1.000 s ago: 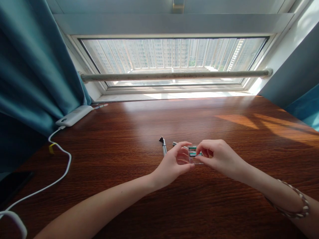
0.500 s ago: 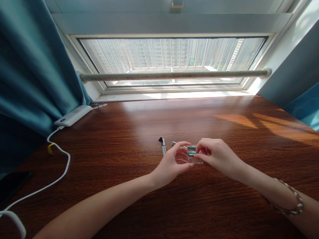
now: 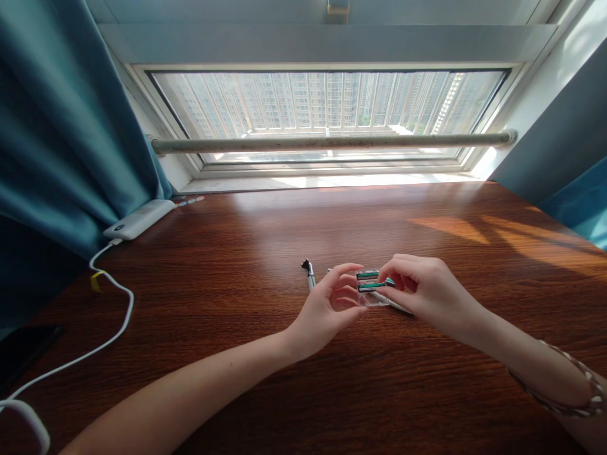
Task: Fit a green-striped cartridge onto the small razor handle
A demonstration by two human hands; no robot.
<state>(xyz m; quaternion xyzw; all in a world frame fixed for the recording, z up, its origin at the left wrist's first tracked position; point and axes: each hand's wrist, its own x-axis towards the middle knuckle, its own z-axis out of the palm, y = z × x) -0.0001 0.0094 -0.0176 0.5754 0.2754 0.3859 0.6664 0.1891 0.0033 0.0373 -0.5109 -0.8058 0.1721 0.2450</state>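
Note:
A small clear plastic case (image 3: 371, 287) with green-striped razor cartridges inside is held just above the wooden table (image 3: 246, 265), near its middle. My left hand (image 3: 332, 308) grips the case's left side between thumb and fingers. My right hand (image 3: 422, 292) pinches its right side, with a green cartridge end showing at the fingertips. A razor handle (image 3: 309, 273) lies on the table just behind my left hand, its dark head pointing away from me.
A white power bank (image 3: 140, 219) lies at the back left by the teal curtain (image 3: 61, 139), with a white cable (image 3: 111, 316) trailing toward the near left edge. A dark phone (image 3: 23, 351) sits at the left edge. The window sill runs along the far side.
My right hand has shifted slightly right and back, and the case now sits a little higher and further from me. My left hand has barely moved.

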